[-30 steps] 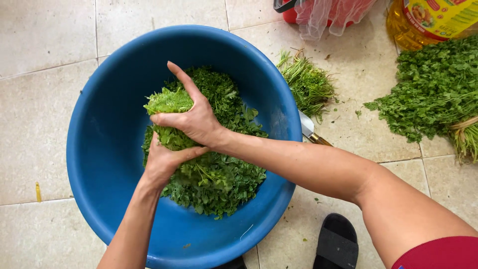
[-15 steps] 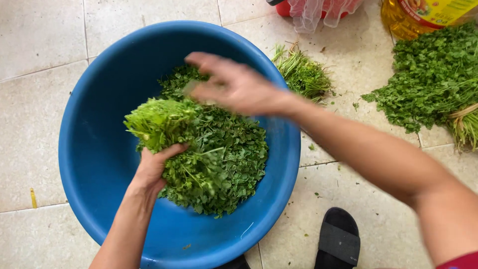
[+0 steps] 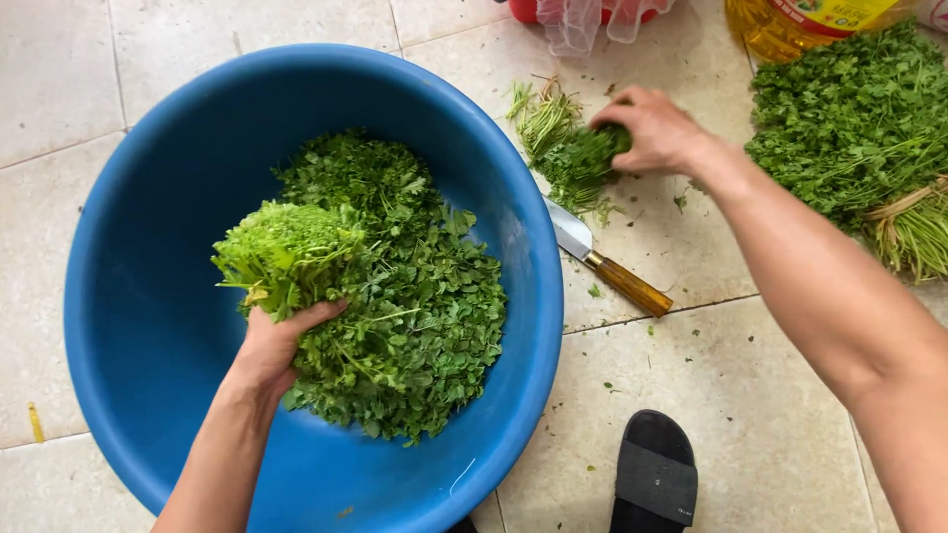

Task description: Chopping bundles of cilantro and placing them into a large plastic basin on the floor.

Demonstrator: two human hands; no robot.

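Looking down from the head view, I see my left hand [image 3: 272,345] inside the big blue basin [image 3: 128,296], its fingers closed around the stems of a pale green bunch of leafy herbs [image 3: 286,247], which it holds tilted up over the darker heap of picked leaves [image 3: 405,306] lying in the middle of the basin. The bunch touches that heap on its right side.

My right hand [image 3: 657,128] is outside the basin, on the tiled floor [image 3: 750,395] beyond the far right part of the rim. Its fingers are curled down over a small bundle of greens [image 3: 573,158] and grip its leafy end; the pale stem ends fan out to the left, toward the basin.

Between that bundle and the basin lies a knife [image 3: 602,262] with a wooden handle. Its blade tip is hidden under the basin's rim and its handle points toward the lower right, so it sits right under the path between my two hands.

To the right, well apart from the basin, a wide pile of loose green herbs [image 3: 849,118] covers the floor, with a tied bunch of stems [image 3: 913,232] at its lower edge. A yellow bottle [image 3: 790,25] and a red container with thin plastic [image 3: 592,15] stand at the top edge. A black sandal [image 3: 652,479] sits at the bottom, just beside the basin. Small leaf scraps speckle the tiles.
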